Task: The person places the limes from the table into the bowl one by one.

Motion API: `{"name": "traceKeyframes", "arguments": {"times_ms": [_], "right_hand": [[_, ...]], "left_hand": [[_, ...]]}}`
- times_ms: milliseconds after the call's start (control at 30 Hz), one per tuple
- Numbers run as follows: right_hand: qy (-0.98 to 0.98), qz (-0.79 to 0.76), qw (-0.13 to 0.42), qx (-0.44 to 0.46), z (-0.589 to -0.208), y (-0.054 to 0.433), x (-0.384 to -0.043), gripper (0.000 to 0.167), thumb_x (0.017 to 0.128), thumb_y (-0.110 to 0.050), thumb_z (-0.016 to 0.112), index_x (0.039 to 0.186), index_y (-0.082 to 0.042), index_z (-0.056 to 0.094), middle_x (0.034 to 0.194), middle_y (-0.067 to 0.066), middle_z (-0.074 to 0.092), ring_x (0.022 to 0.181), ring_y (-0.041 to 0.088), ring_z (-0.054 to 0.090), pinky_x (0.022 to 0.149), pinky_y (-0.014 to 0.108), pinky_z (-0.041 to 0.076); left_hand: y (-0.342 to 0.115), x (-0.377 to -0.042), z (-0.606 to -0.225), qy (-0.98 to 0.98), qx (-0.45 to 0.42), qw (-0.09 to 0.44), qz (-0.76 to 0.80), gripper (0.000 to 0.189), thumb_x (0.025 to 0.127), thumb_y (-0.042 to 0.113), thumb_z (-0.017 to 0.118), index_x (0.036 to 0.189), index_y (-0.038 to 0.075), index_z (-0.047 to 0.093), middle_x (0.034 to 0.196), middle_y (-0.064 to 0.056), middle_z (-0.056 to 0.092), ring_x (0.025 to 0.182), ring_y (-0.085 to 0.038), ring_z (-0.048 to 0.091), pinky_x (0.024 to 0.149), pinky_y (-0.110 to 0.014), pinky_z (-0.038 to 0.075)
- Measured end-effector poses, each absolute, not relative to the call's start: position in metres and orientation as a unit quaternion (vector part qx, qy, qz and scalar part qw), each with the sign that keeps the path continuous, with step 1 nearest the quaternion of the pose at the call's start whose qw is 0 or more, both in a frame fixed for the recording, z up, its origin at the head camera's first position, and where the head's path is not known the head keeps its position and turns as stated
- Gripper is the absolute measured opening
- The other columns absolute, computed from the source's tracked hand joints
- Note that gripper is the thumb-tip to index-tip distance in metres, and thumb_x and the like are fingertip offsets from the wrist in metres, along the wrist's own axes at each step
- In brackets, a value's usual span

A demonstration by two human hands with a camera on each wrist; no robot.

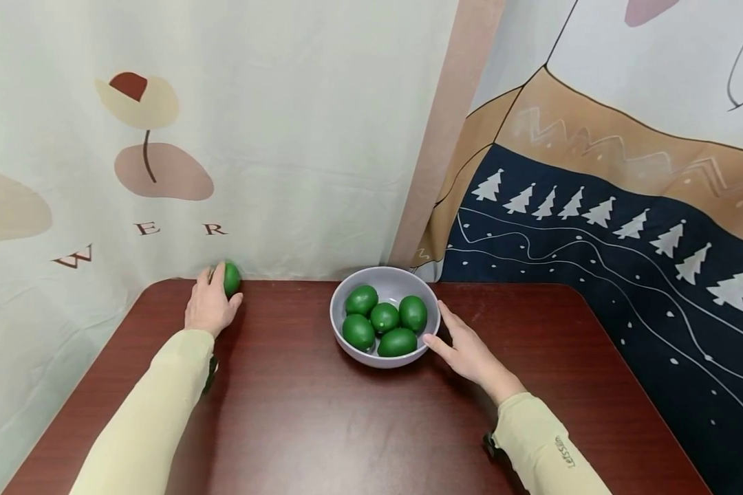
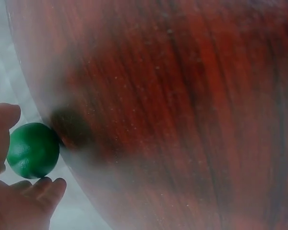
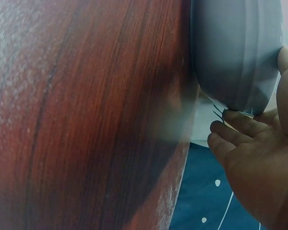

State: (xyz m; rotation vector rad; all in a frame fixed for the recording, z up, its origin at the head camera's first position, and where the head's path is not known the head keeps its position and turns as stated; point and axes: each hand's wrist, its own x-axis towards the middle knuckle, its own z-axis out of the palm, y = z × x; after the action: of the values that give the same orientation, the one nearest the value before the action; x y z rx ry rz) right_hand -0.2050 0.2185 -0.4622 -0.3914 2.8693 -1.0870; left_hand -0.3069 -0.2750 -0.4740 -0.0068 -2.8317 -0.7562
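At the table's far left edge, my left hand (image 1: 212,306) holds a smooth green lime-like fruit (image 1: 232,279). In the left wrist view, the thumb and fingers sit on opposite sides of this fruit (image 2: 33,151). A grey bowl (image 1: 342,344) near the far edge's middle contains several matching green fruits (image 1: 397,342). My right hand (image 1: 467,350) rests against the bowl's right side, fingers extended along the outer wall and thumb at the rim. From the right wrist, the fingertips (image 3: 235,120) show right at the bowl's wall (image 3: 235,52).
The dark red-brown wooden table (image 1: 322,426) has rounded far corners. Behind it hangs a pale curtain (image 1: 297,137) with printed shapes and letters. A navy cloth (image 1: 594,275) with white trees hangs at the right.
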Motion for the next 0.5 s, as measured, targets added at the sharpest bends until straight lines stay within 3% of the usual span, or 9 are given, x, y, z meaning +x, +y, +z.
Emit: {"name": "traceKeyframes", "arguments": {"times_ms": [500], "right_hand": [[0.927, -0.353, 0.034, -0.123, -0.4607, 0.2179, -0.2044, 0.085, 0.103, -0.036, 0.063, 0.163, 0.001, 0.018, 0.168, 0.022, 0.023, 0.154, 0.042, 0.025, 0.121, 0.06, 0.025]], "left_hand": [[-0.2732, -0.3091, -0.4775, -0.96, 0.001, 0.106, -0.26, 0.067, 0.099, 0.016, 0.063, 0.157, 0.001, 0.033, 0.153, -0.036, 0.03, 0.131, -0.058, 0.037, 0.097, -0.074, 0.039]]}}
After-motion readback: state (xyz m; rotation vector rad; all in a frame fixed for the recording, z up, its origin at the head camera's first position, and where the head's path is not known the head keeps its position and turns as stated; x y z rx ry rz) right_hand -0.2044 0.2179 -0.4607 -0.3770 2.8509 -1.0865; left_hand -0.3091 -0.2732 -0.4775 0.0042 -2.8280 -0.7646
